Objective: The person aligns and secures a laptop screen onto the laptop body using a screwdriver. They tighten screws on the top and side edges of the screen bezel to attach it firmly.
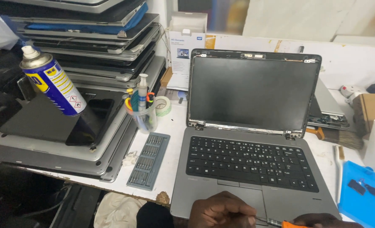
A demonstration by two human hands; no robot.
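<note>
Left hand [221, 210] curled on laptop [255, 139] front edge; right hand [322, 221] pinching orange tool [292, 224] beside it.

**Bench clutter around the grip**

Far up and left of the grip, a blue and yellow spray can [52, 84] stands tilted on a stack of laptops [90, 46]. Closer in on the left lies a grey screwdriver bit tray [148, 160]. Just beyond it is a clear cup [145, 118] stuffed with pens, with a tape roll [163, 105] beside it. A blue mat [362, 194] sits right of the grip, with a brush [339, 137] and a cardboard box [371, 109] further up. A rag [118, 209] hangs low on the left.
</note>
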